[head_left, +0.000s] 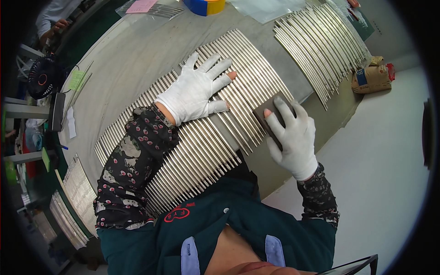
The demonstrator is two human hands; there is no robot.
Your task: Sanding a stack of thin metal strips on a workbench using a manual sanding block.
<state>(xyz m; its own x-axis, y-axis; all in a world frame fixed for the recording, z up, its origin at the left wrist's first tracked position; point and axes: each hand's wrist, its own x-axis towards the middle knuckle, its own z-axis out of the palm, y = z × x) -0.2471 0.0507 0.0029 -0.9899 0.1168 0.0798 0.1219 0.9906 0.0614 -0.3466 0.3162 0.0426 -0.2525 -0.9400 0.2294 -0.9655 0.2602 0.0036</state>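
Fingers of the gloved right hand (293,140) curl around a dark block (259,112) at the right side of metal rods (196,156) lined up on the table (117,52). Farther in, the gloved left hand (191,91) rests across the rods, its fingers spread. Beyond lie more rods (321,50) and tape (197,8).

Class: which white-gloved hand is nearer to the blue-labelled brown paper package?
Right. The right hand, fingers on a dark rectangular block, is below and left of the package in the picture; the left hand, spread over silvery metal rods, is farther left.
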